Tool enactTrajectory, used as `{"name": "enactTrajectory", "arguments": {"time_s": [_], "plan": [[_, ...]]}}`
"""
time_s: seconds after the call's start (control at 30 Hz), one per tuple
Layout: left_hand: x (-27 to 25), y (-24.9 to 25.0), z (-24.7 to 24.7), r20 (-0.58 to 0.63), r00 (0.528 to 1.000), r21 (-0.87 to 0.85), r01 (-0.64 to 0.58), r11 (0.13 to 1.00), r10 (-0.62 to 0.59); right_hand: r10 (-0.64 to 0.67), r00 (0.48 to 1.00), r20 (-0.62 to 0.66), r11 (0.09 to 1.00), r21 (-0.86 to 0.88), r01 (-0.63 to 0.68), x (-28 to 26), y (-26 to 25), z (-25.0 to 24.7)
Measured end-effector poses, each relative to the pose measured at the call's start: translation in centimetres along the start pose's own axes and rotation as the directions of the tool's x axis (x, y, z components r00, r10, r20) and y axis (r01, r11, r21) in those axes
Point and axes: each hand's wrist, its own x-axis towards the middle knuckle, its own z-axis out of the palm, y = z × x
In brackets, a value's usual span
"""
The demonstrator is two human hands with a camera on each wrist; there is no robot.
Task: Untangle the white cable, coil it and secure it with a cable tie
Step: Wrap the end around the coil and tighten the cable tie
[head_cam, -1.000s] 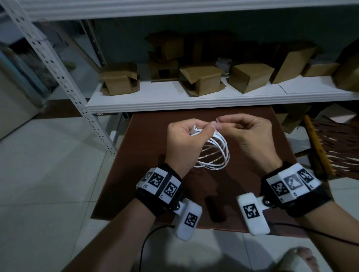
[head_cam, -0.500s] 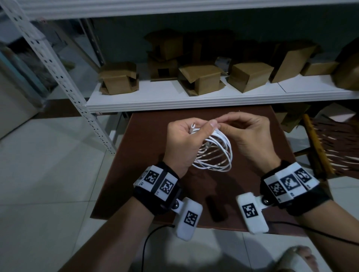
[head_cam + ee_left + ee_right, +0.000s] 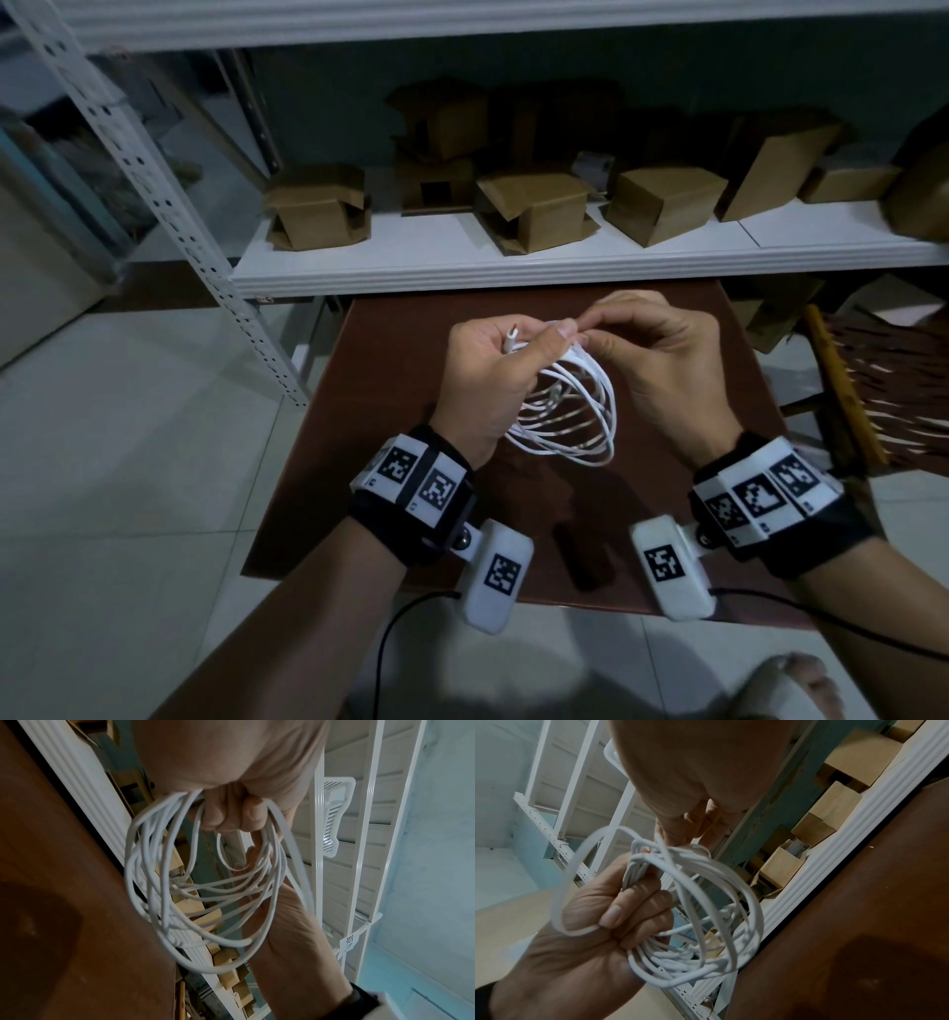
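The white cable [image 3: 575,411] hangs as a loose coil of several loops above the brown table [image 3: 359,462]. My left hand [image 3: 493,370] grips the top of the coil in its fist, and a connector end [image 3: 513,336] sticks out above the fingers. My right hand [image 3: 590,329] pinches a flat white cable tie right beside the left thumb. In the right wrist view the cable tie [image 3: 564,882] arcs around the left hand [image 3: 603,912] up to the right fingertips [image 3: 677,829]. In the left wrist view the coil [image 3: 180,902] dangles below the curled fingers [image 3: 231,815].
A white shelf [image 3: 462,277] just beyond the table carries several cardboard boxes [image 3: 534,210]. A perforated metal upright [image 3: 205,246] stands at the left. A chair with a woven seat [image 3: 883,385] sits at the right. Pale floor tiles surround the table.
The right fingers have closed in against the left thumb at the top of the coil. The coil has swung slightly and its loops hang a bit wider.
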Motion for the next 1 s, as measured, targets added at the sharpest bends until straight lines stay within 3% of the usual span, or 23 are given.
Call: {"name": "enactTrajectory", "arguments": {"time_s": [0.5,0.73,1.0], "plan": [[-0.4,0.5,-0.2,-0.017,0.996,0.045,0.088,0.995,-0.088,0.052,0.998,0.025,0.987,0.154,-0.055,0.0,0.0,0.3],[-0.4,0.9,0.0,0.007,0.989,-0.004,0.145,0.989,-0.145,0.148,0.989,0.01,0.978,0.144,-0.148,-0.3,0.1,0.7],[-0.1,0.7,-0.4,-0.042,0.996,-0.118,0.07,0.99,-0.076,0.188,0.982,-0.03,0.97,0.163,-0.181,-0.4,-0.9,0.9]]}}
